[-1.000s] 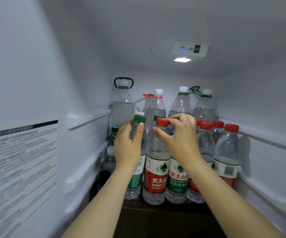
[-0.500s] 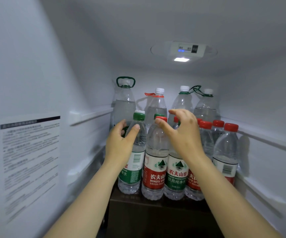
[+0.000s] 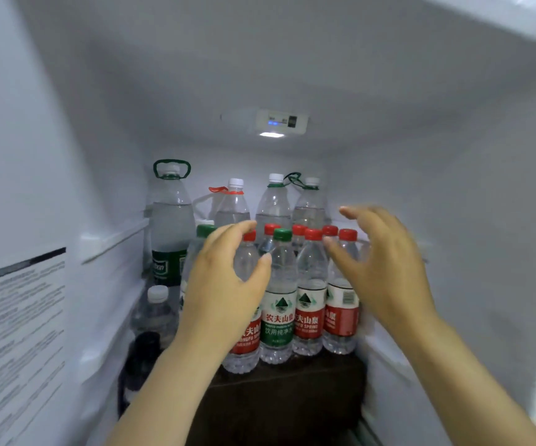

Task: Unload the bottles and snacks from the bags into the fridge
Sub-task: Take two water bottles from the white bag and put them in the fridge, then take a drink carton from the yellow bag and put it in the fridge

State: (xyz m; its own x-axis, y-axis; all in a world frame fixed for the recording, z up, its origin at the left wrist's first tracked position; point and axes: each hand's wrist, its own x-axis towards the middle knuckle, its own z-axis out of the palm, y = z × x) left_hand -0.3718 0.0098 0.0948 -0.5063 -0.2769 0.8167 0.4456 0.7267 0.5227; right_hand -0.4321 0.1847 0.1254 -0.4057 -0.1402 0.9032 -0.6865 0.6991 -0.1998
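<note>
1. The small clear plastic water bottles stand upright in a tight cluster on the dark brown fridge shelf, just in front of the large clear handled bottles along the rear wall.
2. The left hand and the right hand hover in front of the cluster with fingers spread and relaxed. Neither holds anything. It cannot be told whether the left palm touches a bottle.
3. Judged step: squaring up the front row. Push with flat palms at label height, not at the caps, so no bottle tips. Keep the bases back from the shelf edge.
4. Visible count:
   - six red caps and two green caps;
   - four large bottles;
   - one white-capped bottle low on the left.
</note>
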